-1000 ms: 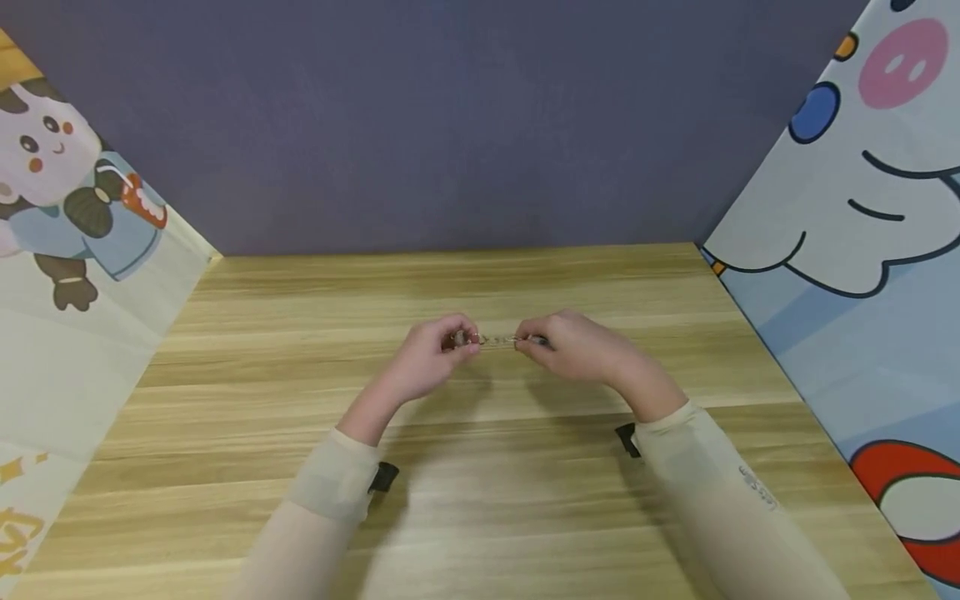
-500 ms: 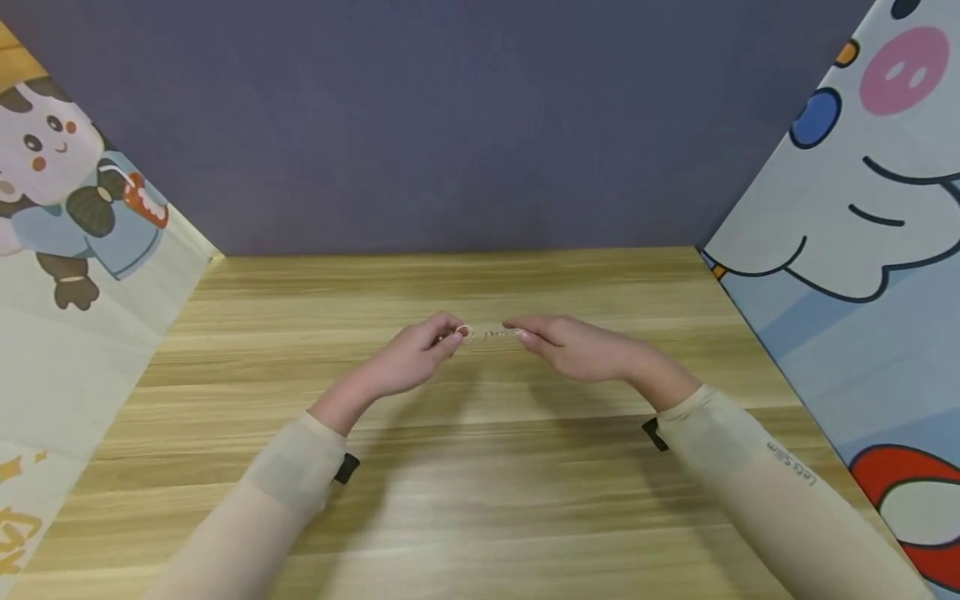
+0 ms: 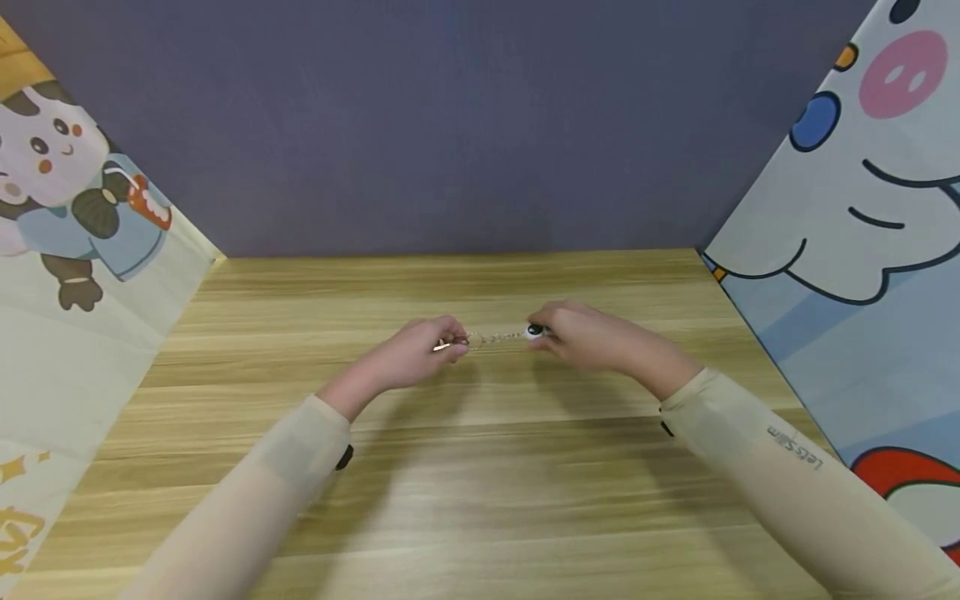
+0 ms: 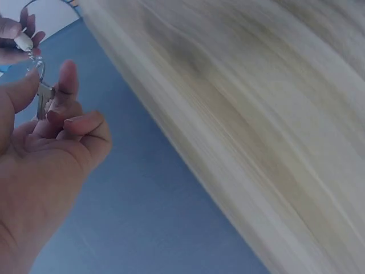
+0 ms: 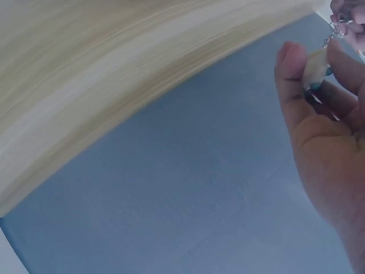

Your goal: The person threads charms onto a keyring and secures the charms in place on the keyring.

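Note:
Above the table, a keychain is stretched between my two hands. My left hand [image 3: 412, 354] pinches its key end. In the left wrist view a silver key [image 4: 43, 100] shows between thumb and fingers. From the ring [image 3: 476, 340] a thin metal chain [image 3: 504, 337] runs across to a small white charm with a black patch [image 3: 534, 331]. My right hand [image 3: 592, 337] pinches this charm between thumb and fingers. Seen from the right wrist, the charm [image 5: 315, 68] looks pale with teal bits at its lower end. Fingers hide part of it.
The wood-grain tabletop [image 3: 480, 500] lies beneath both hands. Behind it stands a dark purple-grey wall [image 3: 465, 125]. Cartoon-printed panels flank the table, a left panel [image 3: 75, 358] and a right panel [image 3: 817, 250].
My left hand has shifted left from a second ago, widening the gap. My right fingers, straighter half a second ago, now pinch the charm, whose white and black face has come into view.

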{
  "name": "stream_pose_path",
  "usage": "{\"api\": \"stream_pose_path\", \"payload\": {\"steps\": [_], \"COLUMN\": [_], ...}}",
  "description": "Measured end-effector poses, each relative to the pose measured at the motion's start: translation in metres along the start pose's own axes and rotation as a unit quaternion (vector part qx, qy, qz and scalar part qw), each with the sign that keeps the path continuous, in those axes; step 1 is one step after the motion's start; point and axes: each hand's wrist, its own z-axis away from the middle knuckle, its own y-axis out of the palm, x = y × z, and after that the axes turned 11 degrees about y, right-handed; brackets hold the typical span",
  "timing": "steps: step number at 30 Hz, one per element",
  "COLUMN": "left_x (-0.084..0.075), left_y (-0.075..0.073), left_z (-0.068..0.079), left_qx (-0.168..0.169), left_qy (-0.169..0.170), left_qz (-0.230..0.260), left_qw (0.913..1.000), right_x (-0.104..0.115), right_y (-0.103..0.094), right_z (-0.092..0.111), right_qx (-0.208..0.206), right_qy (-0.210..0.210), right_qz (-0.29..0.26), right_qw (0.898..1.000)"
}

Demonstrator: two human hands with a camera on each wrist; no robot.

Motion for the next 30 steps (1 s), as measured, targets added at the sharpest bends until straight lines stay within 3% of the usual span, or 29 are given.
{"api": "stream_pose_path", "payload": {"steps": [7,10,15,19,25,30], "left_x": [0.007,0.011,0.026,0.040,0.053,0.064], "left_y": [-0.003,-0.002,0.002,0.007,0.012,0.018], "left_z": [-0.010,-0.016,-0.023,-0.025,-0.027,-0.031], "left_qx": [0.025,0.033,0.033,0.018,-0.037,-0.030], "left_qy": [-0.004,-0.002,0.013,0.018,0.012,0.002], "left_qz": [-0.030,-0.038,-0.046,-0.054,-0.086,-0.101], "left_qw": [0.9992,0.9987,0.9983,0.9982,0.9956,0.9944], "right_x": [-0.002,-0.005,-0.016,-0.029,-0.043,-0.048], "right_y": [-0.002,-0.001,0.008,0.019,0.036,0.048], "right_z": [-0.006,-0.012,-0.025,-0.035,-0.049,-0.058], "right_qx": [-0.001,0.005,-0.016,-0.030,-0.058,-0.053], "right_qy": [0.001,0.019,0.005,-0.002,0.002,-0.002], "right_qz": [0.021,0.006,-0.012,-0.022,-0.038,-0.051], "right_qw": [1.000,1.000,1.000,0.999,0.998,0.997]}}
